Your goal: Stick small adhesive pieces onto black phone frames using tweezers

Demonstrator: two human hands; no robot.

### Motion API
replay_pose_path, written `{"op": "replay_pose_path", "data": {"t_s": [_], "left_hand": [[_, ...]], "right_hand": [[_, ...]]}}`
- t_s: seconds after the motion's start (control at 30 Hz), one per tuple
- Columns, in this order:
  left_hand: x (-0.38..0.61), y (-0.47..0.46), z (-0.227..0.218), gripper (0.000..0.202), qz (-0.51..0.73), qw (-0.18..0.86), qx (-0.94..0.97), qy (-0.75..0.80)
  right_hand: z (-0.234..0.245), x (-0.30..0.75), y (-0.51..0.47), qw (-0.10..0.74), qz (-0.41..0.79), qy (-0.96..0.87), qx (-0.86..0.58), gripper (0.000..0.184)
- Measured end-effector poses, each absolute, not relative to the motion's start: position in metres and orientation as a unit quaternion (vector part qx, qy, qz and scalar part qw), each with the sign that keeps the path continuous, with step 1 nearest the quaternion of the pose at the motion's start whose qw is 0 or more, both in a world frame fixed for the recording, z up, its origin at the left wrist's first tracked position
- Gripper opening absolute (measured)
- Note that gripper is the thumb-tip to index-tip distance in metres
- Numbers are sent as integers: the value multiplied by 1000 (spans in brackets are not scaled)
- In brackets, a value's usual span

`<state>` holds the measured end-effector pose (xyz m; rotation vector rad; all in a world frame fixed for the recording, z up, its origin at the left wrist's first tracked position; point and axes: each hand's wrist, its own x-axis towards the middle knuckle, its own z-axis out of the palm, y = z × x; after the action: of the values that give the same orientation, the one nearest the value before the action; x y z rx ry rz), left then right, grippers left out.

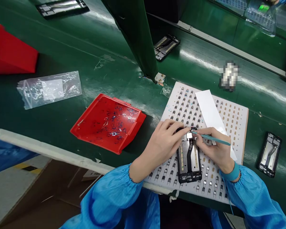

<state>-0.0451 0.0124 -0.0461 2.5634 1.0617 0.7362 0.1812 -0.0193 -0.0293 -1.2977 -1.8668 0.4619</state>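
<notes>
A black phone frame [189,160] lies on a white tray [235,119] that holds several small metal parts in rows. My left hand [160,146] rests on the tray and its closed fingers pinch the top end of the phone frame. My right hand [215,148] grips teal tweezers [213,138], whose tip touches the top of the frame where a small metal part sits. A white paper strip [211,111] lies across the tray behind my right hand. Both arms wear blue sleeves.
A red shallow tray [109,122] with small scraps lies left of the white tray. A clear plastic bag [50,89] and a red bin [9,51] are further left. Other phone frames lie at right [269,154], behind a green post [166,47], and far left [62,7].
</notes>
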Motion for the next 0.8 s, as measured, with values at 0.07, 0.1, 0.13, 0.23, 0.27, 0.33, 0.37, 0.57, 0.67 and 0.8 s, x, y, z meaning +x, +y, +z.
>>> {"op": "replay_pose_path", "data": {"t_s": [0.07,0.1,0.13,0.23,0.27,0.33,0.37,0.57,0.67,0.8], "left_hand": [[-46,12,-46,33,253,137,884,369],[-46,12,-46,33,252,139,883,370],[-46,12,-47,32,252,140,883,370],[-46,12,-47,32,255,141,883,369],[-46,12,-47,33,255,142,882,370],[-46,12,-46,34,254,154,878,375],[-46,12,-46,34,255,165,875,378],[-48,13,-45,35,268,253,843,393],[-48,13,-45,36,260,275,832,406],[-43,8,-42,36,248,278,823,429]], "right_hand": [[-29,181,-19,397,186,-737,-515,15],[-28,180,-19,396,187,-737,-514,14],[-28,180,-19,395,188,-738,-514,14],[-27,179,-19,391,192,-739,-514,13],[-27,179,-19,392,191,-738,-514,13],[-27,179,-19,394,190,-734,-519,14],[-27,179,-19,395,189,-732,-522,13],[-28,178,-19,398,190,-729,-523,14],[-31,179,-19,405,198,-729,-515,14],[-35,179,-19,417,204,-731,-500,14]]}}
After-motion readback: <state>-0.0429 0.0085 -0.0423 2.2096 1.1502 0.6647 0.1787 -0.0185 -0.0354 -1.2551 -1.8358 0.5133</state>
